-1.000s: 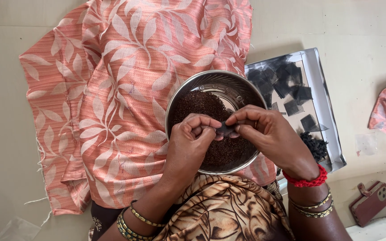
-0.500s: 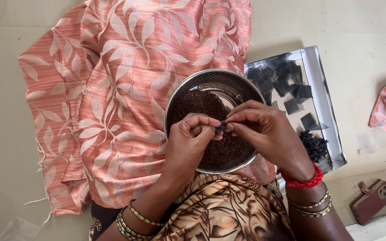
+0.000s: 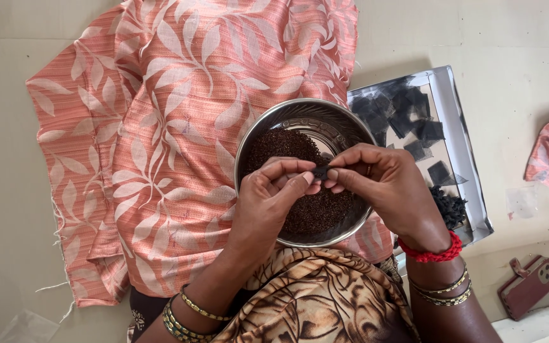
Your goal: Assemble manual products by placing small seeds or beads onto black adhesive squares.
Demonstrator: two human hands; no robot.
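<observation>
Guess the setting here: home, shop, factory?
Probably a home floor used for handwork: a steel bowl of dark seeds sits on peach leaf-print cloth, with a tray of black fabric squares beside it.

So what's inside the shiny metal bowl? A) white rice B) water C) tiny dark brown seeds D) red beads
C: the metal bowl holds a heap of tiny dark brown seeds, right under the left hand and right hand, which pinch a small black piece between them.
</observation>
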